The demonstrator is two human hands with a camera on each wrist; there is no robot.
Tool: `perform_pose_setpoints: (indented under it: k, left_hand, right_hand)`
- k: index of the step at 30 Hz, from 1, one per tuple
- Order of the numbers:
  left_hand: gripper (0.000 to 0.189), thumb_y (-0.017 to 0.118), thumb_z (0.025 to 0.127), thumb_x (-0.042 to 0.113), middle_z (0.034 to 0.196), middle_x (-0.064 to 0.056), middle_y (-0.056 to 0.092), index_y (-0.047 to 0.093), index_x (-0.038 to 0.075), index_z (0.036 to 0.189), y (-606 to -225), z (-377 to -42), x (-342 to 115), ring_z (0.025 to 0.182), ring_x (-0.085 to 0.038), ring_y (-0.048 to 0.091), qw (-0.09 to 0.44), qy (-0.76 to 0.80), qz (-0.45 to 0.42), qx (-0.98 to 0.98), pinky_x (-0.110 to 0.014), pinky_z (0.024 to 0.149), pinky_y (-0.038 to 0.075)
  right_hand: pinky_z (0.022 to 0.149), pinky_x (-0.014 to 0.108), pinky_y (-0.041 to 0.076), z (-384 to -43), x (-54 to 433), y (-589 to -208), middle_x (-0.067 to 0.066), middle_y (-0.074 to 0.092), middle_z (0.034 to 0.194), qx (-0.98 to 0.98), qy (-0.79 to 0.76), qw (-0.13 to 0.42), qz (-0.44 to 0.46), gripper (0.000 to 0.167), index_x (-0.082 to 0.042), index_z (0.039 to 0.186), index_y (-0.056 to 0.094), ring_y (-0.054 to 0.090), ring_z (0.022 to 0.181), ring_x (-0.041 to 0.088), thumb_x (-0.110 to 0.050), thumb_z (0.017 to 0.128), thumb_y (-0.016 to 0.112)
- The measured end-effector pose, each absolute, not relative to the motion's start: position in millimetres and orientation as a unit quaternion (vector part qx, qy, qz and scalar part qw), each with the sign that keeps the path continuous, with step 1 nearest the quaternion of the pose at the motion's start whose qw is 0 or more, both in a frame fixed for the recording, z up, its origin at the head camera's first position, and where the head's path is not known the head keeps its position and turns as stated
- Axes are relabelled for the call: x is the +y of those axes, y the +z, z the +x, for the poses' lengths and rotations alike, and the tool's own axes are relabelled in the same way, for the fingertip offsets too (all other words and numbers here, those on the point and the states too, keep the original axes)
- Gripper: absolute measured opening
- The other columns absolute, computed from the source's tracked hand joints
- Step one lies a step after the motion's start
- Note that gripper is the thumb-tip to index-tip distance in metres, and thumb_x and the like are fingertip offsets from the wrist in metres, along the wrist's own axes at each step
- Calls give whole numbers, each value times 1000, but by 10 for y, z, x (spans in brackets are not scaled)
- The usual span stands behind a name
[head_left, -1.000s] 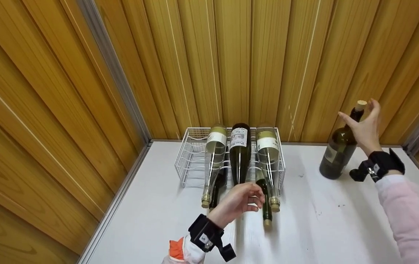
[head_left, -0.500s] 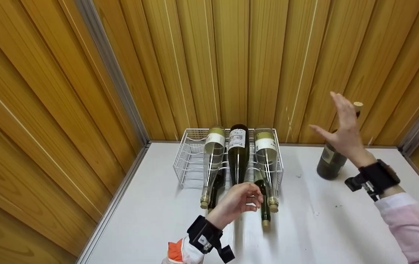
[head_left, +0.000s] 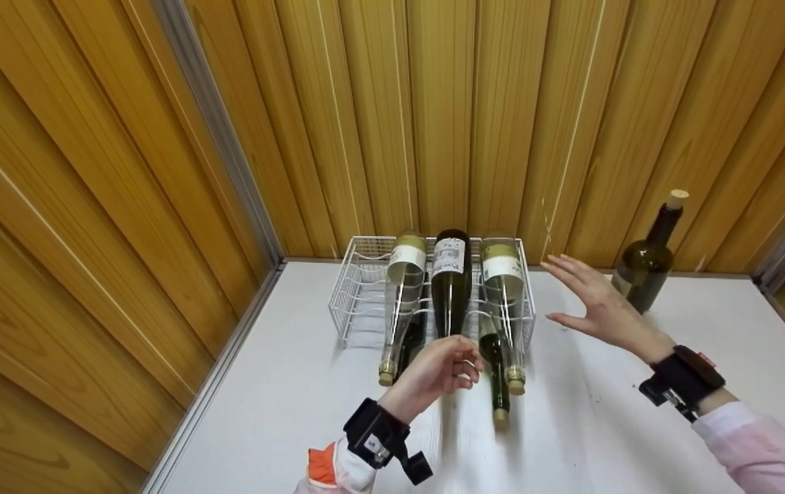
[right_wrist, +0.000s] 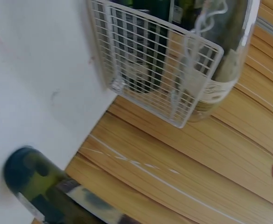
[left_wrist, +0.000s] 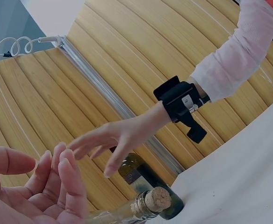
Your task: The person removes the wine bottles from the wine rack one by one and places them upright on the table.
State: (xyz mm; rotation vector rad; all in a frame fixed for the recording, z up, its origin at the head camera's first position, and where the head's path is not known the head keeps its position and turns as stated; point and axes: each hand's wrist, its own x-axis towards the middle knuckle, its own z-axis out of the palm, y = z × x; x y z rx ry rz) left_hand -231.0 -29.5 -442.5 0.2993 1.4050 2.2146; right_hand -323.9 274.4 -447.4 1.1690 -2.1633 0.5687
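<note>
A white wire rack (head_left: 358, 302) holds corked wine bottles lying in two levels. On top are a clear bottle (head_left: 403, 295), a dark bottle with a printed label (head_left: 449, 288) and another clear bottle (head_left: 502, 274). A green bottle neck (head_left: 497, 377) and a darker one stick out below. My left hand (head_left: 434, 374) hovers by the dark bottle's neck, fingers loosely curled, holding nothing. Fingers spread and empty, my right hand (head_left: 602, 305) is between the rack and a standing dark green bottle (head_left: 646, 264), whose base it partly hides.
The white tabletop (head_left: 262, 398) meets wood-panelled walls (head_left: 434, 123) behind and at the sides. A metal strip (head_left: 217, 370) runs along the left edge. In the left wrist view, a bottle's cork (left_wrist: 158, 199) is close below the left hand.
My right hand has come away from the standing bottle's neck and swung left and down toward the rack. The bottle stays upright in place. My left hand has barely shifted.
</note>
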Motion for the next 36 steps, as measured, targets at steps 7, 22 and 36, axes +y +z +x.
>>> perform_pose_setpoints:
  k: [7, 22, 36]
  left_hand:
    - [13, 49, 86, 12, 73, -9, 58, 58, 4, 81, -4333, -2459, -434, 58, -15, 53, 199, 800, 110, 555, -23, 52, 44]
    - [12, 45, 88, 3, 69, -12, 55, 53, -3, 81, -3991, -3085, -943, 54, -17, 52, 12, 733, 137, 666, -22, 48, 43]
    - [5, 55, 81, 2, 76, -3, 50, 52, 2, 85, -4309, -3652, -1347, 65, -19, 50, -220, 214, 341, 889, -32, 56, 43]
  right_hand:
    - [96, 51, 25, -3138, 2893, -4805, 15, 43, 131, -870, 202, 214, 395, 77, -3, 134, 41, 35, 119, 37, -25, 69, 77]
    - [92, 55, 27, -2947, 3013, -5072, 9, 44, 131, -894, 258, 141, 338, 74, -7, 133, 42, 34, 119, 35, -29, 72, 76]
    - [91, 51, 27, -2890, 3012, -5082, 6, 45, 130, -894, 261, 136, 338, 74, -7, 133, 43, 35, 119, 30, -28, 71, 77]
